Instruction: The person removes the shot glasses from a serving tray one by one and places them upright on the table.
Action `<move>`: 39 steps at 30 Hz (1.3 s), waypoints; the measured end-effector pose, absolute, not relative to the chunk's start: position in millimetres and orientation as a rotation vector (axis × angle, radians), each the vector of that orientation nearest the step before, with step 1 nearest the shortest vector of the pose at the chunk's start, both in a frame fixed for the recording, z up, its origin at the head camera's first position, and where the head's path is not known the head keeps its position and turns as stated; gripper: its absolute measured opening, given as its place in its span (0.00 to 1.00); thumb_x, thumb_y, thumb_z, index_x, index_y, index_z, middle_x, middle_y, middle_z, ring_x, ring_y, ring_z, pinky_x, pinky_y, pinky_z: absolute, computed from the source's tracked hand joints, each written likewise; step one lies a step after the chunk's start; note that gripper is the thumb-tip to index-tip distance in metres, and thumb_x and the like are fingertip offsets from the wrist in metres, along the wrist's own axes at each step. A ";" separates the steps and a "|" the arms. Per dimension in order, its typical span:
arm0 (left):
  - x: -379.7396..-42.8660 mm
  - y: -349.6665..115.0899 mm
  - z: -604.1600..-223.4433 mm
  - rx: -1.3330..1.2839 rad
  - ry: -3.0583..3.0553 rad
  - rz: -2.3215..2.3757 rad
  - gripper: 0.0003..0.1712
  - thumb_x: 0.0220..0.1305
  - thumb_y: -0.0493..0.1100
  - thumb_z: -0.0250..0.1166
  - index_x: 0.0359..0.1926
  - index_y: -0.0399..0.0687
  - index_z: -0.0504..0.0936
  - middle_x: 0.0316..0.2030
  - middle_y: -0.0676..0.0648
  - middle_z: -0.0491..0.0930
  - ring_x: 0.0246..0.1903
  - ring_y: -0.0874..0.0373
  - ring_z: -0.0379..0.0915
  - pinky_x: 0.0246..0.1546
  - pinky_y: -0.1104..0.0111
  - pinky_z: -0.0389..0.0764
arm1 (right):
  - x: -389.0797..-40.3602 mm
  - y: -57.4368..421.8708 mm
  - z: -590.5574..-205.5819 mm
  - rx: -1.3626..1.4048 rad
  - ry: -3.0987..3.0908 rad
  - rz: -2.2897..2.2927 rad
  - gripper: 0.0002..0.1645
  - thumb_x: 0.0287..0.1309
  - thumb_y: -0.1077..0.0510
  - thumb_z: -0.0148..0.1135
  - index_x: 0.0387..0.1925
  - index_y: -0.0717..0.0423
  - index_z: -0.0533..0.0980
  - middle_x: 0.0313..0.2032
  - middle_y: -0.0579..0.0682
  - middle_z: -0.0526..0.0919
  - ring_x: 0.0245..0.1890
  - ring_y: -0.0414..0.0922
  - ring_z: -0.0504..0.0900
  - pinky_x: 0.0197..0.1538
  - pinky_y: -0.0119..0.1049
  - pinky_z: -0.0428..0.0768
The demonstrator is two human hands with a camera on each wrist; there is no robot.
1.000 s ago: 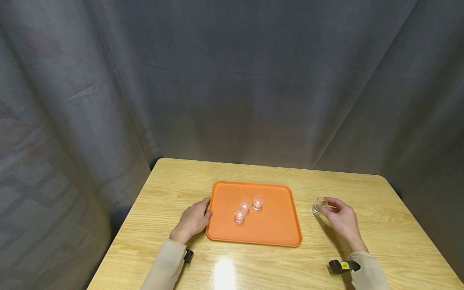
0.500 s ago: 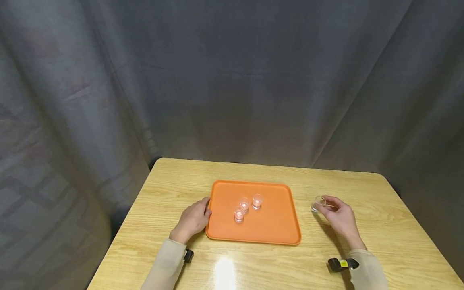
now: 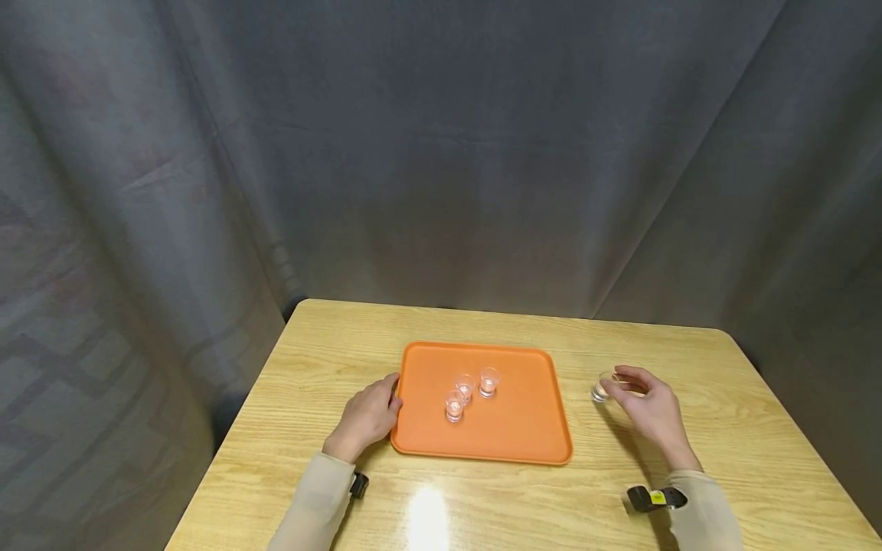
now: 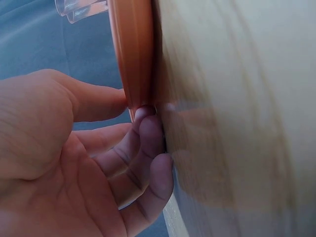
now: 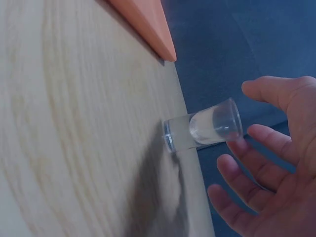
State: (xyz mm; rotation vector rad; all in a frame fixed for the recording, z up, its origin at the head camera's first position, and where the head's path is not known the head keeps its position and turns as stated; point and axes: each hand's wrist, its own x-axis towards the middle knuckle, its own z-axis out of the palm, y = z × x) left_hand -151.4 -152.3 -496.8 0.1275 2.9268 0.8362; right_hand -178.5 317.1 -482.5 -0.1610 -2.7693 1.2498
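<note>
A small clear shot glass (image 3: pixel 599 392) stands upright on the table to the right of the orange tray (image 3: pixel 517 428). My right hand (image 3: pixel 653 409) is beside it. In the right wrist view the thumb is apart from the glass (image 5: pixel 212 127), and the loosely bent fingers spread around its rim with none curled round it. At the tray's left edge, my left hand (image 3: pixel 368 417) pinches the rim. The left wrist view shows the thumb against the tray (image 4: pixel 133 49) and the other fingertips low by the tabletop. Three more shot glasses (image 3: pixel 489 384) stand grouped on the tray.
The wooden table (image 3: pixel 331 329) has rounded far corners, and a grey curtain (image 3: pixel 441 168) hangs behind it. Each wrist wears a black camera (image 3: pixel 648 499) near a beige sleeve (image 3: pixel 703 509). Light glares off the tabletop near its front.
My right thumb and fingers have loosened from the shot glass and drawn slightly back from it; the glass stays in place. The left hand keeps its hold on the tray.
</note>
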 end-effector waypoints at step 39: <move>-150.3 -151.3 -494.4 0.102 2.923 0.856 0.29 0.78 0.41 0.63 0.75 0.38 0.72 0.60 0.36 0.84 0.49 0.43 0.85 0.49 0.47 0.83 | -175.9 277.2 -458.7 -0.043 -2.722 1.175 0.32 0.71 0.42 0.68 0.66 0.59 0.80 0.65 0.64 0.83 0.64 0.62 0.81 0.64 0.51 0.79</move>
